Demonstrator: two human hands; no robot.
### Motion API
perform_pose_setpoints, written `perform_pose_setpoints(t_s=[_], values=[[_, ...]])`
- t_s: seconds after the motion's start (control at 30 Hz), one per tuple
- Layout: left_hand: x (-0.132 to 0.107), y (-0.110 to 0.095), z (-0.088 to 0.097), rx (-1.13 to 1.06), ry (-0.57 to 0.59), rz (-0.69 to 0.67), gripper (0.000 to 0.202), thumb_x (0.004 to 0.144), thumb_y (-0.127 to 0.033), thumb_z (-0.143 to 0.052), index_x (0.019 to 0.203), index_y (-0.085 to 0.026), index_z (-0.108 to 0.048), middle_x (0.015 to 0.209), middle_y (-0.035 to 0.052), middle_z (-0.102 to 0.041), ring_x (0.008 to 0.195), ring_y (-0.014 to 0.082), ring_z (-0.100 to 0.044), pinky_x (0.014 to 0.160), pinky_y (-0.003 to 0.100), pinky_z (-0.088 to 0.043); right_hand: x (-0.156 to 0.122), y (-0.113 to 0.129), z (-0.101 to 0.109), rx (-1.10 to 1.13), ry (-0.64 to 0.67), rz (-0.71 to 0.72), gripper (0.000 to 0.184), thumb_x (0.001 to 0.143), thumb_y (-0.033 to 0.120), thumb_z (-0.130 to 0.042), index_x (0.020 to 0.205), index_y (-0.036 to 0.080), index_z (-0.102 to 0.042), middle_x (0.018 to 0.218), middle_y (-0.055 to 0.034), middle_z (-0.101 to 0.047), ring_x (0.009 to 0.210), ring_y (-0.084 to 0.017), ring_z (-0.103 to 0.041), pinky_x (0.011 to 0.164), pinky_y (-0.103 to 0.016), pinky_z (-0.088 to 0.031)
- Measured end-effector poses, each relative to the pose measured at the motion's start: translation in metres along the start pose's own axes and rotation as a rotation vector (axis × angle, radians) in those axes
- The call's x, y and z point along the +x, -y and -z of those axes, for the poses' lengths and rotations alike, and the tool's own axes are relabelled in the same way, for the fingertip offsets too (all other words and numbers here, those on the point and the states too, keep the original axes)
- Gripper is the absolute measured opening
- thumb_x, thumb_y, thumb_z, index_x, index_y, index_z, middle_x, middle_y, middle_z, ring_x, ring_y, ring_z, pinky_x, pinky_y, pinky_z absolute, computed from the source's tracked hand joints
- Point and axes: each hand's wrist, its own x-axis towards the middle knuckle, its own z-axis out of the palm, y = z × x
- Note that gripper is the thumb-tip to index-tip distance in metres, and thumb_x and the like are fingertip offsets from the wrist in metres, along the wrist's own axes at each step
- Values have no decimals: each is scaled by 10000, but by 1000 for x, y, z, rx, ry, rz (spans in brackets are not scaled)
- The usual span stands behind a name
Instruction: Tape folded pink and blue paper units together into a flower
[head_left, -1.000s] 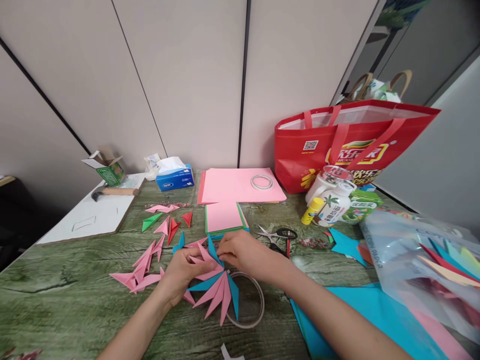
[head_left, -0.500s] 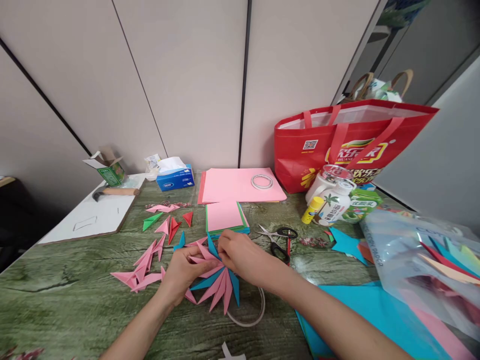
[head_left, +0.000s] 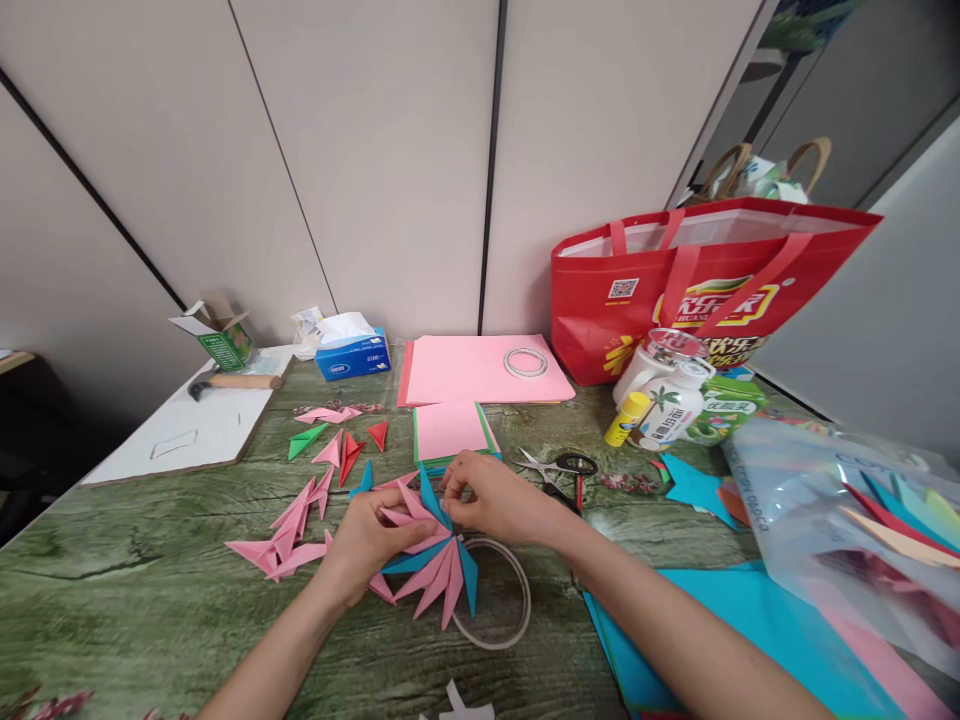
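Observation:
My left hand grips a fan-shaped origami flower of folded pink and blue paper points, its thumb lying across the petals. My right hand is bent in a pinch at the flower's right side, close beside an upright blue point. What its fingertips hold, if anything, is too small to make out. A thin roll of tape lies flat, partly under the flower. To the left are loose folded pink pieces, with green and red ones behind them.
Behind my hands is a stack of paper squares; pink sheets lie farther back. Scissors, a glue stick and a red bag are right. Blue sheets lie under my right forearm. A hammer rests left.
My right hand has shifted slightly up and right, off the flower's petals, with its fingers more lifted. More of the tape roll shows. My left hand keeps its grip on the flower.

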Motion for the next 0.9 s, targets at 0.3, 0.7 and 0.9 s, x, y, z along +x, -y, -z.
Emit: perform_pose_setpoints(t_s=[0.3, 0.7, 0.9], values=[[0, 1, 3, -136, 86, 80, 202, 532, -251, -774, 638, -127, -656, 518, -27, -579, 457, 67, -441, 465, 184, -346, 1, -6, 11, 140, 59, -46, 145, 741, 165, -476, 698, 122, -607, 665, -17, -611, 532, -97, -529, 520, -194, -381], [2, 6, 5, -146, 80, 59, 203, 540, -241, -775, 666, -117, -675, 618, 16, -642, 530, 92, -524, 504, 194, -415, 4, -7, 4, 269, 39, -157, 100, 712, 170, -499, 638, 141, -560, 587, -7, -590, 467, -109, -570, 446, -188, -400], [3, 6, 6, -204, 57, 58, 213, 528, -241, -781, 656, -112, -671, 626, 37, -666, 545, 118, -567, 499, 206, -445, 5, -13, 0, 330, 94, -251, 98, 624, 110, -455, 565, 151, -522, 490, -7, -588, 459, -141, -605, 433, -192, -445]])
